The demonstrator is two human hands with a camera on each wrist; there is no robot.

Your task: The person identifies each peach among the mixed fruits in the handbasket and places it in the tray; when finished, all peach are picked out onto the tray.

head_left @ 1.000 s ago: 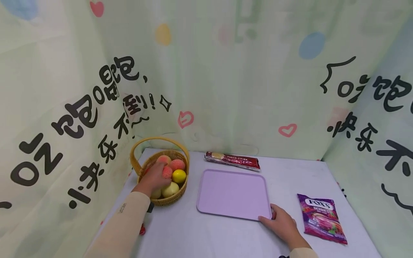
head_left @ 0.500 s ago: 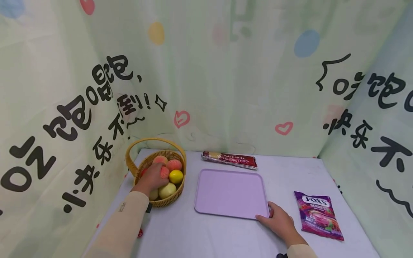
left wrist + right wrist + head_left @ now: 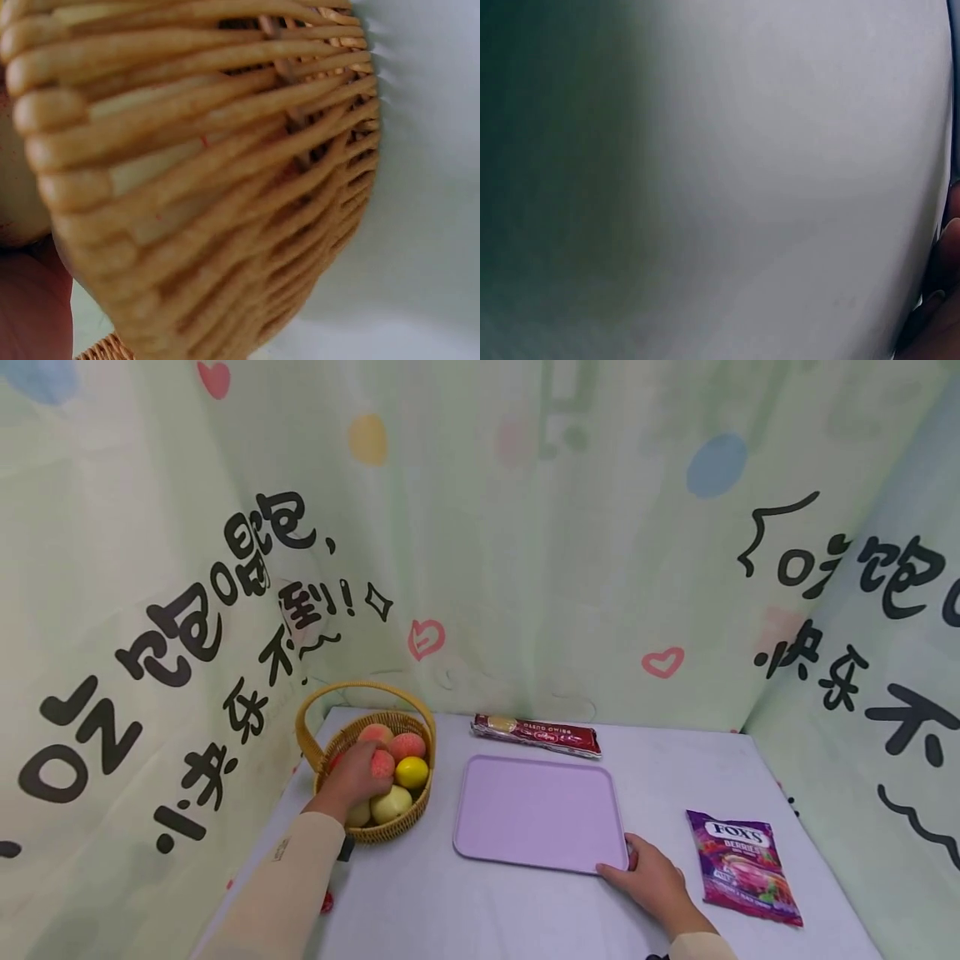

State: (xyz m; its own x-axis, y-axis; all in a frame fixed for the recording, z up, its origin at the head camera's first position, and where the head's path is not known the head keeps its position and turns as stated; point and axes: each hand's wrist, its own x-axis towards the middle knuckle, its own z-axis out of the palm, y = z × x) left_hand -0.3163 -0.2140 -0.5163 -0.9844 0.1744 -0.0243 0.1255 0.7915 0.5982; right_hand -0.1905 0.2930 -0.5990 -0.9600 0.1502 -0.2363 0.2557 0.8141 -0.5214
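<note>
A wicker basket (image 3: pixel 384 835) with a tall handle stands at the table's back left, holding several pieces of fruit. My left hand (image 3: pixel 357 781) reaches into it, its fingers and thumb around a pink-red peach (image 3: pixel 382 765); part of that peach is hidden by the hand. Close by lie another peach (image 3: pixel 408 745), a yellow lemon (image 3: pixel 412 772) and a pale round fruit (image 3: pixel 392 805). In the left wrist view the basket's woven side (image 3: pixel 225 172) hides most of the hand. My right hand (image 3: pixel 651 878) grips the near right corner of a flat lilac tray (image 3: pixel 538 814).
Behind the tray lies a long dark-red packet (image 3: pixel 536 735). A purple candy bag (image 3: pixel 745 868) is on the table right of my right hand. A small red item (image 3: pixel 327 902) shows beside the left sleeve. Printed curtains (image 3: pixel 517 568) enclose the back and sides.
The view shifts slightly with the head. Both hands stay in place, the left in the basket and the right on the tray's corner.
</note>
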